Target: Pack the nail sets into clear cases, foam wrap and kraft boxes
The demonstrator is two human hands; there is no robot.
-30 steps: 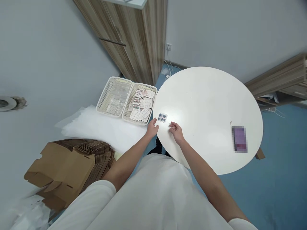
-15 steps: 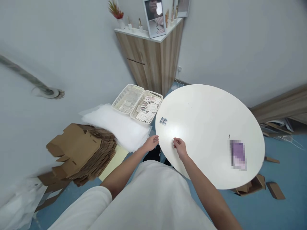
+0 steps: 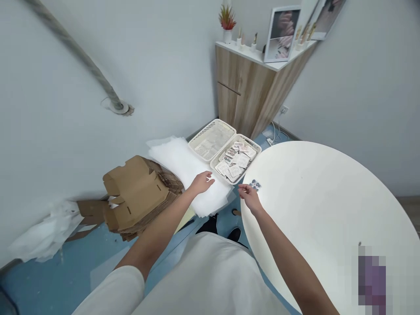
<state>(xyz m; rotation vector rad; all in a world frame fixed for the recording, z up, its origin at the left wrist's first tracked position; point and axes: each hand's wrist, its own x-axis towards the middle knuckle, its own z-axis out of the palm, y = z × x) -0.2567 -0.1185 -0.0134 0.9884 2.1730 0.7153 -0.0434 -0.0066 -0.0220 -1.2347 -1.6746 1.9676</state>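
My left hand (image 3: pixel 201 182) is held over a stack of white foam sheets (image 3: pixel 183 164). Its thumb and fingers are apart, loosely bent, and nothing shows in them. My right hand (image 3: pixel 252 200) is above the left edge of the round white table (image 3: pixel 315 205). Its fingers are half curled and slightly apart, with no object visible between them. Just beyond it lies a small card with dark blue patterned pieces (image 3: pixel 255 185), partly behind the hand. Ahead of both hands, a white basket (image 3: pixel 215 164) is filled with small printed cards (image 3: pixel 238 159).
A second white basket (image 3: pixel 197 142) with clear packets adjoins the first. Folded brown cardboard boxes (image 3: pixel 134 192) are piled at left, near white plastic bags (image 3: pixel 49 232). A wooden cabinet (image 3: pixel 246 87) stands behind. A blurred purple item (image 3: pixel 372 280) lies on the table.
The view has turned left, so the table and baskets sit further right. My left hand has moved forward from beside the table edge to over the foam sheets, nearer the baskets.
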